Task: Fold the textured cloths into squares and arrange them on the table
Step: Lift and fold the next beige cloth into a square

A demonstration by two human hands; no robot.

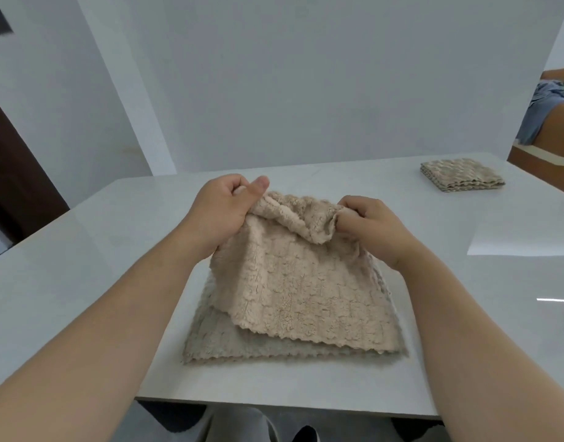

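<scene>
A beige textured cloth [293, 282] hangs over the middle of the white table [83, 250], lifted by its far edge. My left hand [223, 212] grips its upper left corner and my right hand [373, 224] grips the upper right corner, where the fabric is bunched. Its lower scalloped edge drapes onto a greyer textured cloth [242, 342] that lies flat on the table beneath it. A folded textured cloth [459, 173] sits as a neat square at the far right of the table.
The table's front edge [274, 406] runs just below the flat cloth. White wall panels stand behind the table. A person's leg and clothing [551, 116] show at the far right, beyond the table corner. A dark door is at the left.
</scene>
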